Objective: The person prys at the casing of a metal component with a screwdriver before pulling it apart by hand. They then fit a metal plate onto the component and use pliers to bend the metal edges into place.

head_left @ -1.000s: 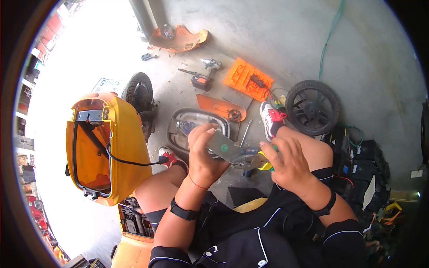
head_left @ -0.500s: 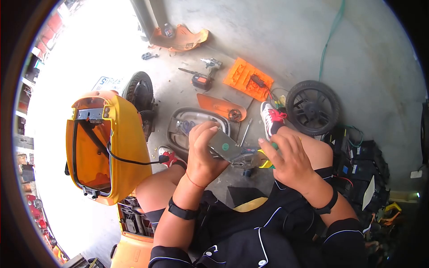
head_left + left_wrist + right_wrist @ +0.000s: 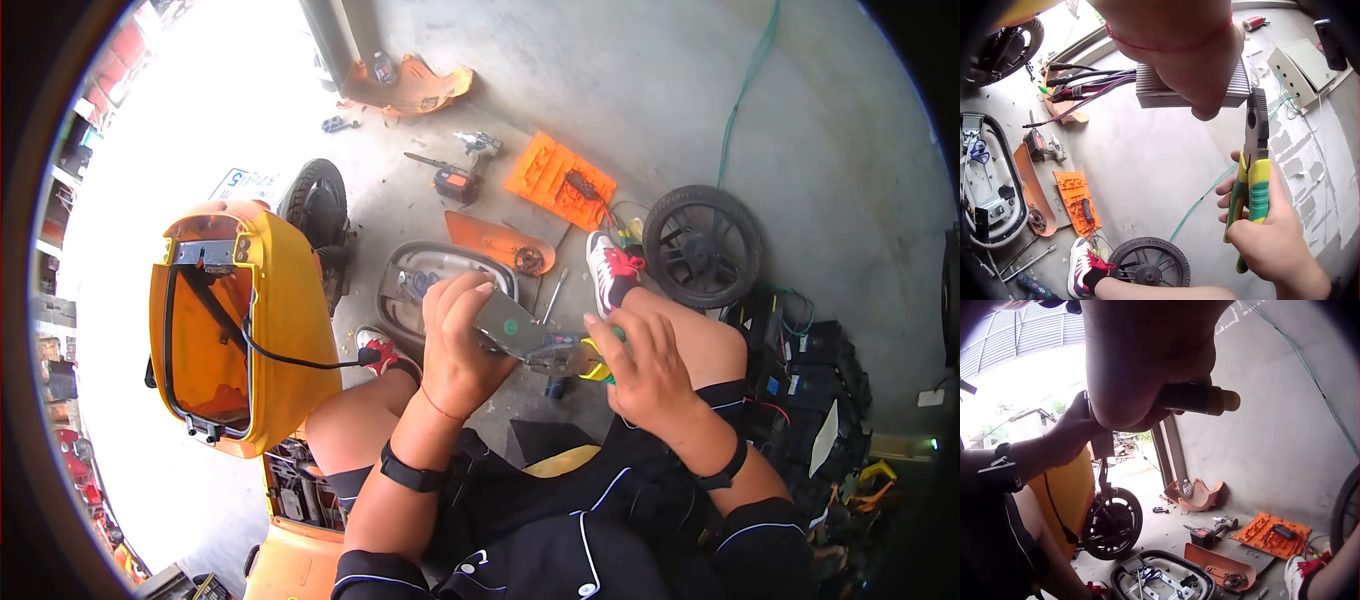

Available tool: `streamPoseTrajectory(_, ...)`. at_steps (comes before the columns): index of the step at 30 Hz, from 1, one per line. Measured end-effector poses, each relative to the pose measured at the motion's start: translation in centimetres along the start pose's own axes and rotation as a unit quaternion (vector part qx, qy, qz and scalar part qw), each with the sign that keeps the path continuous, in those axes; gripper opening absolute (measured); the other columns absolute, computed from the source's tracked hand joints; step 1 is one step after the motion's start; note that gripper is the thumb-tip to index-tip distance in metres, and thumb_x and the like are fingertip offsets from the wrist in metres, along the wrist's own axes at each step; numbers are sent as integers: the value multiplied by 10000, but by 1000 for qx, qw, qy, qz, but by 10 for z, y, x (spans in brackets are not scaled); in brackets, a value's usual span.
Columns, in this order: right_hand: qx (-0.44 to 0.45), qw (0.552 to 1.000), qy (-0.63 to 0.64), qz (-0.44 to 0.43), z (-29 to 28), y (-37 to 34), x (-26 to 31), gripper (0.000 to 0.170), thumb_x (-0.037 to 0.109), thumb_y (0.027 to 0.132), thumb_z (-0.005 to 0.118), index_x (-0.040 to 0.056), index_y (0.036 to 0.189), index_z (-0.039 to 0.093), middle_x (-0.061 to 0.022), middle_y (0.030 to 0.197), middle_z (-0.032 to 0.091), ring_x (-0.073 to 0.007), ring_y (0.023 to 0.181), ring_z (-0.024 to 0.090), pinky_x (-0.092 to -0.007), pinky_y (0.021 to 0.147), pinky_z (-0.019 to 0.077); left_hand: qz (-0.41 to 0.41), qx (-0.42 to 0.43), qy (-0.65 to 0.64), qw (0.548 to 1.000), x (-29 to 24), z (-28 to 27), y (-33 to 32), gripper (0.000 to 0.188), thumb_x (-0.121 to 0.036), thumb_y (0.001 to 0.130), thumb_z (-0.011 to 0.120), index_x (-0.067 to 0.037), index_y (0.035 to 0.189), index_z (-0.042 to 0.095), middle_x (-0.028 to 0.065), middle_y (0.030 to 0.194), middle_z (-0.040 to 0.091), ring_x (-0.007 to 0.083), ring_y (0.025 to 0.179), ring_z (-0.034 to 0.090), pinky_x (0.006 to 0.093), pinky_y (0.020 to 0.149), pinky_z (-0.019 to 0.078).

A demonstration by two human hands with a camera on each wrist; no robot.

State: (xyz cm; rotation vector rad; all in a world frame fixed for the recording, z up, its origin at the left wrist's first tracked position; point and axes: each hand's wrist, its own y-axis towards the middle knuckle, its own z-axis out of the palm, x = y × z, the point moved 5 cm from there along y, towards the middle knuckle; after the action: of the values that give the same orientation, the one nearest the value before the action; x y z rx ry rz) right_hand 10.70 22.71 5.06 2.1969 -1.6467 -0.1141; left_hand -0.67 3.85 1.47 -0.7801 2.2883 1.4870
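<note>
The left hand (image 3: 462,345) grips a flat metal box (image 3: 505,322) with a round green sticker. In the left wrist view the box (image 3: 1166,94) shows ribbed sides, with several cables (image 3: 1094,80) leaving one end, and the left hand (image 3: 1179,56) lies over it. The right hand (image 3: 1272,240) holds pliers (image 3: 1255,187) by their yellow-green handles. Their jaws are at the end of the box away from the cables; whether they bite on anything cannot be told. In the right wrist view the right hand (image 3: 1147,369) hides most of the pliers, leaving a handle end (image 3: 1225,400) visible.
A yellow-orange scooter body (image 3: 285,330) stands at the left. On the floor lie a cordless drill (image 3: 460,180), an orange ribbed panel (image 3: 560,182), a black oval-rimmed part (image 3: 385,300) and a wheel (image 3: 703,246). Black batteries (image 3: 810,380) are stacked at the right.
The head view has shifted slightly, moving the floor items a little to the right. Both hands keep their holds, and the box and pliers stay nearly in place, with a slight change of tilt.
</note>
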Motion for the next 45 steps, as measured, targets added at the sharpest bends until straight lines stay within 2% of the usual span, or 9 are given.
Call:
streamPoseTrajectory(5, 2, 999, -14, -33, 2, -2, -2, 748, -64, 693, 678, 61, 1415, 530, -153, 1134, 556, -349, 1016, 565, -474, 884, 450, -22, 25, -8, 999, -2, 4, -2, 913, 46, 636, 903, -62, 1382, 389, 212, 1285, 586, 374, 1146, 598, 460, 985, 492)
streamPoseTrajectory(9, 2, 993, 82, 82, 22, -15, 22, 738, -68, 669, 691, 11, 1379, 506, -191, 1142, 565, -406, 1040, 573, -490, 900, 461, -59, -41, 50, 996, -15, 0, -2, 939, 27, 599, 907, -50, 1396, 416, 206, 1304, 586, 389, 1163, 593, 465, 1009, 474)
streamPoseTrajectory(13, 117, 927, 277, 226, 38, -20, 15, 701, -66, 762, 604, -5, 1440, 436, -282, 1226, 578, -482, 1157, 576, -508, 1022, 470, -196, 112, 156, 962, -12, 3, 4, 875, -98, 608, 909, -46, 1386, 512, 176, 1285, 623, 386, 1186, 593, 481, 1026, 447)
streamPoseTrajectory(15, 258, 843, 354, 313, 44, -26, 0, 736, -41, 788, 591, 6, 1497, 400, -299, 1257, 590, -499, 1173, 588, -509, 1040, 474, -273, 213, 174, 922, -4, 9, 0, 853, -156, 641, 902, -40, 1394, 519, 164, 1268, 642, 374, 1187, 608, 471, 1007, 463)
streamPoseTrajectory(17, 291, 834, 357, 304, 51, -38, -12, 771, -25, 804, 592, 31, 1540, 371, -248, 1254, 624, -427, 1131, 640, -472, 1006, 508, -279, 233, 172, 916, -3, 10, -4, 840, -173, 655, 891, -34, 1395, 518, 162, 1261, 648, 372, 1177, 618, 472, 995, 473)
streamPoseTrajectory(20, 372, 739, 454, 331, 45, -35, -14, 735, -34, 808, 575, 48, 1515, 393, -102, 1165, 638, -231, 1053, 644, -377, 910, 541, -284, 256, 168, 909, -4, 11, -5, 801, -192, 682, 869, -27, 1385, 524, 163, 1241, 659, 373, 1152, 635, 478, 971, 491)
streamPoseTrajectory(23, 398, 703, 479, 343, 41, -30, -15, 709, -42, 804, 570, 53, 1487, 405, -96, 1156, 629, -236, 1062, 640, -377, 909, 540, -281, 253, 162, 912, 0, 11, -7, 752, -201, 701, 841, -4, 1359, 534, 190, 1180, 678, 389, 1098, 661, 488, 935, 519)
streamPoseTrajectory(33, 398, 711, 471, 339, 29, -16, -13, 679, -96, 767, 542, 9, 1433, 455, -98, 1191, 643, -209, 1053, 646, -356, 907, 556, -301, 254, 87, 915, 6, 6, -3, 785, -192, 671, 816, 78, 1352, 534, 251, 1102, 690, 442, 1051, 679, 484, 945, 544)
streamPoseTrajectory(45, 420, 642, 509, 389, 39, -22, -15, 726, -67, 791, 556, 0, 1497, 403, -112, 1222, 625, -214, 1087, 632, -351, 908, 551, -314, 289, 137, 894, 4, 6, -6, 832, -217, 677, 796, 82, 1404, 520, 241, 1070, 697, 415, 985, 703, 462, 898, 567)
